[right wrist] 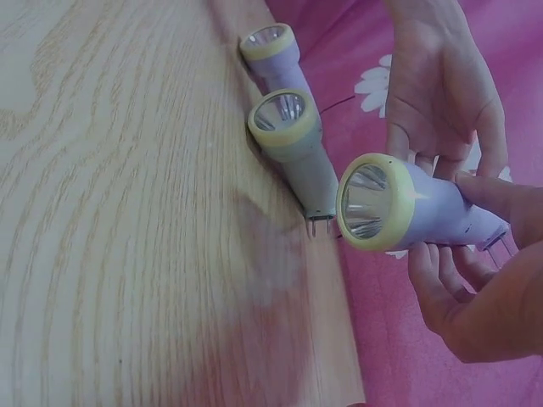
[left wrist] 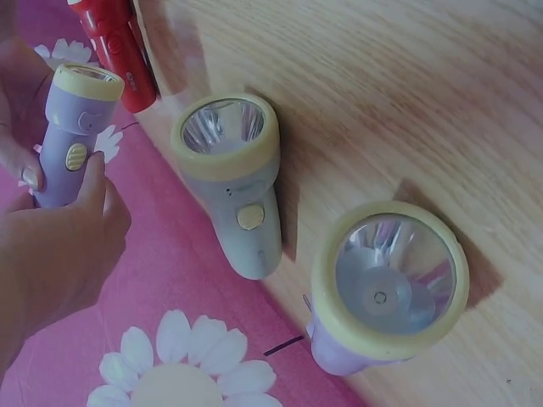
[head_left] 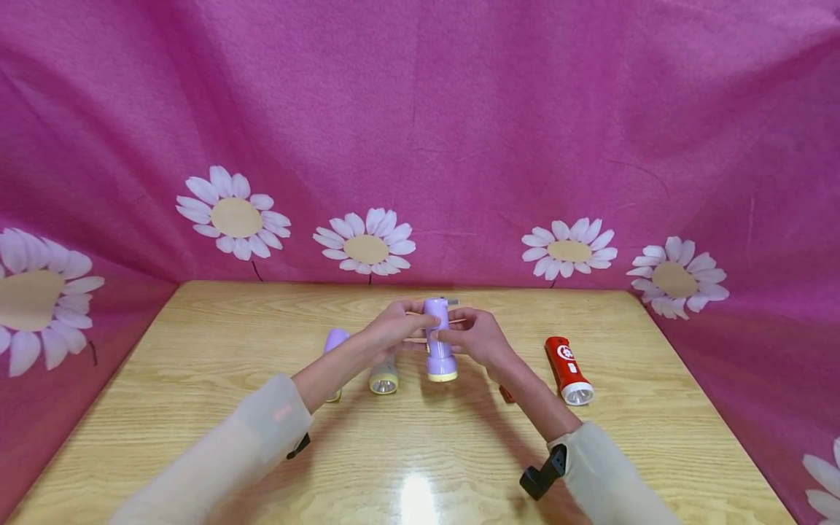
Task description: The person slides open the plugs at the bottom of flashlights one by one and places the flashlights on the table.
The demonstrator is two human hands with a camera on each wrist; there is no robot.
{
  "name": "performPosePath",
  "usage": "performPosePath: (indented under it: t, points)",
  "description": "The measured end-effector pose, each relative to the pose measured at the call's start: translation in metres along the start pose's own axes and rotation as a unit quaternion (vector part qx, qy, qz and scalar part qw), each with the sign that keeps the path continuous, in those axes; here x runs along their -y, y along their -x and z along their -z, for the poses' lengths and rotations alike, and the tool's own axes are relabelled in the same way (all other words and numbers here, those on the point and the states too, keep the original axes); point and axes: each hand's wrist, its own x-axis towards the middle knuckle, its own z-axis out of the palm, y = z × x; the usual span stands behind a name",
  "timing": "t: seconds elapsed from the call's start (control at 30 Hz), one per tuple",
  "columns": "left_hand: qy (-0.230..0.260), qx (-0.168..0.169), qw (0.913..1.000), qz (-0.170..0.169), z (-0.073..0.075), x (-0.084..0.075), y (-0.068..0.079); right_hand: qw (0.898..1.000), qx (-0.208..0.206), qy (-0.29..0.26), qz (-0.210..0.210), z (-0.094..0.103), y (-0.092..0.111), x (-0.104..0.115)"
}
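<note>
A purple flashlight [head_left: 438, 350] with a cream rim is held above the table, its lens end towards me and tilted down. My left hand [head_left: 397, 326] grips it from the left, thumb on the body near the cream switch [left wrist: 77, 156]. From the other side my right hand [head_left: 482, 337] holds the same flashlight between thumb and fingers. Metal plug prongs [right wrist: 501, 243] stick out at its tail end in the right wrist view. Some fingertips are hidden behind the body.
Left on the wooden table [head_left: 216, 408] lie a grey-green flashlight [left wrist: 233, 199] and another purple flashlight [left wrist: 339, 348]. A red flashlight [head_left: 568, 368] lies at right. Another red object [head_left: 506, 394] is mostly hidden by my right forearm. Pink flowered cloth [head_left: 459, 146] hangs behind.
</note>
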Motion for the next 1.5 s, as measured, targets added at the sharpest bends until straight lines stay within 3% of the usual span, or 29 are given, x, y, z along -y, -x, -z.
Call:
performPosePath:
  t: [0.67, 1.1, 1.5]
  points:
    - [-0.030, 0.003, 0.9991, 0.030, -0.001, 0.009, -0.007, 0.998, 0.035, -0.044, -0.012, 0.003, -0.007, -0.018]
    - [-0.019, -0.021, 0.9986, 0.044, -0.002, 0.016, -0.007, 0.999, 0.020, -0.036, -0.034, 0.002, -0.009, -0.023]
    - [-0.029, -0.024, 0.9981, 0.050, -0.005, 0.024, -0.013, 0.996, 0.020, -0.070, -0.046, 0.003, -0.011, -0.033]
